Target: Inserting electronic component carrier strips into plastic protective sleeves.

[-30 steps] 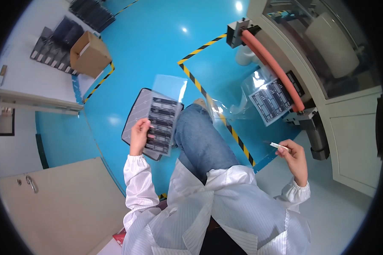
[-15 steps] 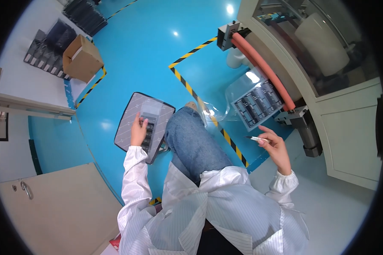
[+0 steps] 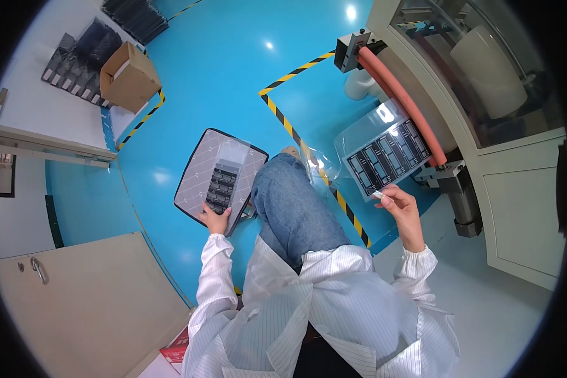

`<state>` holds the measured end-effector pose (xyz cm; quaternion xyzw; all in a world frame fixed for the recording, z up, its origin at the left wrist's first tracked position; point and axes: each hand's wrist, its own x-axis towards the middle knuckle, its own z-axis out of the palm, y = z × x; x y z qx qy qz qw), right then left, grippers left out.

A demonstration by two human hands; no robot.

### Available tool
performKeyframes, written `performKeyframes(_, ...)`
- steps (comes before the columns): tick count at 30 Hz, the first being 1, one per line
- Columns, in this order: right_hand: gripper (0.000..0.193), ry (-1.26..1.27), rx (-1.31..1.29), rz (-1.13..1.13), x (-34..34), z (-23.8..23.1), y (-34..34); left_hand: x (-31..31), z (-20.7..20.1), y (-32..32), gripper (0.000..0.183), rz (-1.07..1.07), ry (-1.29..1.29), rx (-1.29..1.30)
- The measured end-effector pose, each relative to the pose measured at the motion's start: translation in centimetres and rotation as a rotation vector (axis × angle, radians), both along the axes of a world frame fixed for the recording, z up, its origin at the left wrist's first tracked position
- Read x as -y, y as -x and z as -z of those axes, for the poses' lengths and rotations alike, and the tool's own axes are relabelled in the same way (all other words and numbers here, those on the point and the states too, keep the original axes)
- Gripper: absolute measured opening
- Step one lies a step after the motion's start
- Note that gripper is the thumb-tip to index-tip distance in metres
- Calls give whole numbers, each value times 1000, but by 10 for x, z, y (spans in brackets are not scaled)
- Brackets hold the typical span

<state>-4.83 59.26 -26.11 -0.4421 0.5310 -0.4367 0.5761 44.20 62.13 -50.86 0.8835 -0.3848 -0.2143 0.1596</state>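
Observation:
On a grey patterned pad (image 3: 192, 170) with a dark rim, left of my knee, lies a small stack of clear film pieces (image 3: 222, 183) printed with dark panels. My left hand (image 3: 215, 220) holds the near end of that stack, thumb and fingers at its two sides. My right hand (image 3: 402, 213) is closed on a slim white tool (image 3: 379, 194), which looks like a craft knife; its tip is hard to make out. The tool is at the near edge of a clear printed film sheet (image 3: 387, 157) that hangs by the machine's orange-red roller (image 3: 402, 94). I cannot tell whether they touch.
The beige machine (image 3: 523, 201) with a window and a metal bracket (image 3: 457, 195) stands at the right. Loose clear film (image 3: 321, 167) trails near my foot. Yellow-black tape (image 3: 283, 123) marks the blue floor. A cardboard box (image 3: 129, 79) sits far left, above a door (image 3: 101, 296).
My left hand has slid toward me, from the middle of the film pieces to their near end. My right hand has brought the white tool up to the hanging sheet's near edge.

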Motion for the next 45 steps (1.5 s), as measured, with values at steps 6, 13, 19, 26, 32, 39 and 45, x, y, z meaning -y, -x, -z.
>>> performKeyframes(6, 16, -11, 54, -31, -4, -7, -5, 21, -4, 10, 87, 38, -71, 39)
performKeyframes(13, 15, -46, 115, -54, -10, -11, -4, 98, -147, 133, 44, 446, 432, -388)
performKeyframes(19, 14, -28, 93, -72, -13, -24, -9, 102, -213, 225, 45, 497, 142, -1413)
performKeyframes(26, 12, 86, -374, -141, 19, -54, -23, 87, -198, 239, 50, 409, 342, -1482)
performKeyframes(32, 24, 752, -948, -295, 54, -45, -62, 76, -212, 231, 50, 445, 442, -1394)
performKeyframes(39, 28, 861, -1070, -412, 56, -45, -85, 69, -218, 221, 50, 448, 436, -1346)
performKeyframes(45, 33, 954, -1187, -483, 55, -38, -83, 62, -212, 211, 51, 429, 448, -1322)
